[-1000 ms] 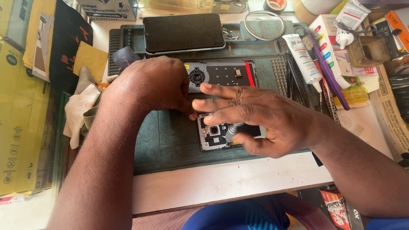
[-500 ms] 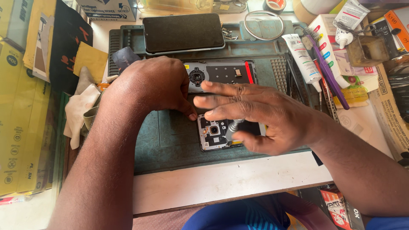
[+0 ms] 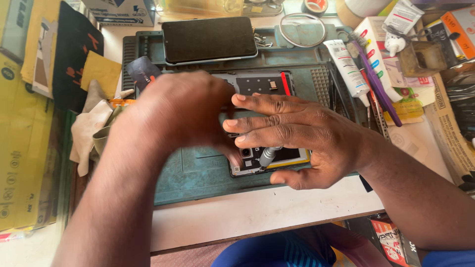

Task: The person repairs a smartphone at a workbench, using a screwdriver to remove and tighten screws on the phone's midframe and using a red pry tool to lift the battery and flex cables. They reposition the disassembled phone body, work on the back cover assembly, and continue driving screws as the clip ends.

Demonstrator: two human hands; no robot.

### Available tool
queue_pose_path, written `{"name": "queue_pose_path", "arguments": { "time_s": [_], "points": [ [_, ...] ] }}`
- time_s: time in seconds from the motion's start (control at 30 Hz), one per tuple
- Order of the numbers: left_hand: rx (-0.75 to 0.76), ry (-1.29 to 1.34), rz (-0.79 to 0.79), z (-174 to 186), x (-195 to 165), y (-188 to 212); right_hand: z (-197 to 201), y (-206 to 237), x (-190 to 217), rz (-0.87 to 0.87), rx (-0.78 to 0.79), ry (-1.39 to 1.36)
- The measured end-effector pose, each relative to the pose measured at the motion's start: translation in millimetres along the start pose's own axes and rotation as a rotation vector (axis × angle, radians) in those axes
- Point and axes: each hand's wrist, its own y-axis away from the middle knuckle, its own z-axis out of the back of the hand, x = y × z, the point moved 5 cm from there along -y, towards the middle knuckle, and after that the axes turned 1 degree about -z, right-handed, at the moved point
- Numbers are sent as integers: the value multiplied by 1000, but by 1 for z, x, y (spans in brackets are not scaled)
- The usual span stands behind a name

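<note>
On the green work mat [image 3: 198, 173], near its front edge, lies the opened phone [image 3: 269, 158] with its circuit board and camera parts bared, most of it hidden under the two hands. The right hand [image 3: 297, 136] lies flat across it, fingers stretched out and close together pointing left, thumb tucked low at the front; a grey screwdriver [image 3: 267, 156] pokes out from under the palm with its tip down on the board, though the pictures do not show exactly how the hand grips it. The left hand [image 3: 180, 111] is curled and blurred, hovering over the phone's left end; whether its fingers pinch anything cannot be told. Compared with a second ago it has lifted and swung up and leftward, where before it sat lower with fingertips pressed by the phone; the right hand has hardly shifted. Just behind the hands lies the removed back cover [image 3: 262, 84], inner side up, with a red strip along its right edge. Farther back, a dark-screened smartphone [image 3: 209, 39] rests face up on the mat's tray. To the right lie a white tube [image 3: 346, 66] and a purple tool [image 3: 376, 86]; to the left, a pale cloth [image 3: 86, 131].
</note>
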Motion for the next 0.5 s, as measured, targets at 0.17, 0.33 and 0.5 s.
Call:
{"name": "queue_pose_path", "arguments": {
  "time_s": [0.17,0.33,0.5],
  "points": [
    [-74,-39,-204,-3,-28,4,2,1,4,52,-18,127],
    [-15,5,-283,-19,-39,1,5,-3,9,59,-35,137],
    [-52,-75,-286,-24,-44,-3,9,-3,13,100,-105,159]
  ]
}}
